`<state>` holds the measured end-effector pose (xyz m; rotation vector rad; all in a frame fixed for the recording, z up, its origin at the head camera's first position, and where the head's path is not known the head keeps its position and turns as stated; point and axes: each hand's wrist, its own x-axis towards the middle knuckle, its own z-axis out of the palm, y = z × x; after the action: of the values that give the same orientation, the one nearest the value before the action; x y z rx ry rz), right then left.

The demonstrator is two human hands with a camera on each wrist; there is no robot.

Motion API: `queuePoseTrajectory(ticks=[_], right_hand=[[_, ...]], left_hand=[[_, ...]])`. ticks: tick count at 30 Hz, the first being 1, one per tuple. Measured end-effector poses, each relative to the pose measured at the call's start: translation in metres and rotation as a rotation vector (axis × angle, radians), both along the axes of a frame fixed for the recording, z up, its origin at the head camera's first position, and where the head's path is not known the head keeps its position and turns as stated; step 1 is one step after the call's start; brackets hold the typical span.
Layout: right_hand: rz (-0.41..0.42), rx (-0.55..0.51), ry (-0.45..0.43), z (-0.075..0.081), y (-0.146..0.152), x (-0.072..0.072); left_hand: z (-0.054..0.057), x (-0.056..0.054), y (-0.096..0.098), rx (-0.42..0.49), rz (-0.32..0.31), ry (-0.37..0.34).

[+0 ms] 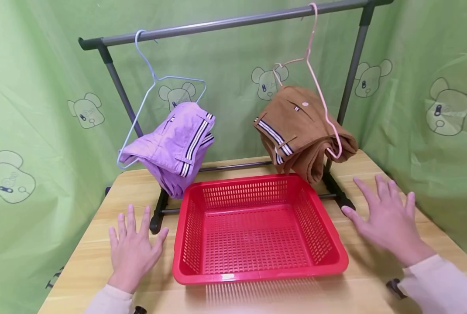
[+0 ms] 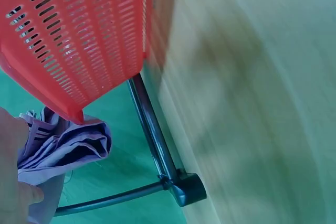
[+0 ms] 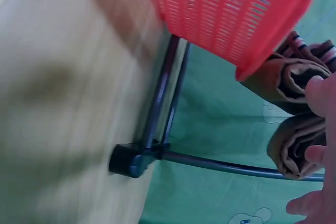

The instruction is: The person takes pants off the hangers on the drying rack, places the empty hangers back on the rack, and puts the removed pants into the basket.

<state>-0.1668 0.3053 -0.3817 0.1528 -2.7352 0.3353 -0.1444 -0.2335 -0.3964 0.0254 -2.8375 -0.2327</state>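
Note:
My left hand (image 1: 135, 250) is at the left of the red plastic basket (image 1: 253, 278), fingers spread and holding nothing. On the basket's other side, my right hand (image 1: 388, 218) hovers over the table with its fingers apart, also holding nothing. The basket stands between them with nothing inside. Behind it, folded purple trousers (image 1: 170, 139) hang on a blue hanger (image 1: 145, 98), their lower end near the basket's back left corner. Folded brown trousers (image 1: 304, 117) with a striped waistband hang on a pink hanger (image 1: 320, 87) at the right.
A grey metal rack (image 1: 225, 28) carries both hangers; its black feet (image 1: 156, 218) stand on the wooden table (image 1: 375, 170) beside the basket's back corners. A green curtain (image 1: 233, 61) printed with bear heads surrounds the table at the back and sides.

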Motion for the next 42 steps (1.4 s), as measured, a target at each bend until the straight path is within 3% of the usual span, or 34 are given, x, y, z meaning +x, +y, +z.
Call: queuePoseTrajectory(ticks=[6,12,23,28,34,38,42], right_hand=[[0.062,-0.109,0.084,0.019,0.001,-0.003],[0.144,-0.254,0.194,0.043,-0.008,-0.008],[0.207,-0.534,0.251,0.084,-0.028,-0.017],[0.222,-0.648,0.238,0.096,-0.035,-0.024],[0.212,-0.695,0.213,0.108,-0.041,-0.035],[0.232,-0.732,0.188,0.117,-0.049,-0.043],[0.242,-0.755,0.160,0.125,-0.057,-0.049]], left_hand=[[0.003,-0.002,0.008,0.043,-0.028,-0.006],[0.007,-0.001,0.016,0.189,-0.050,-0.086],[-0.001,-0.006,0.027,0.546,-0.184,-0.152],[-0.009,-0.008,0.031,0.697,-0.211,-0.225],[-0.016,-0.011,0.036,0.943,-0.223,-0.306],[-0.021,-0.015,0.038,1.083,-0.289,-0.315],[-0.028,-0.018,0.038,1.278,-0.358,-0.347]])
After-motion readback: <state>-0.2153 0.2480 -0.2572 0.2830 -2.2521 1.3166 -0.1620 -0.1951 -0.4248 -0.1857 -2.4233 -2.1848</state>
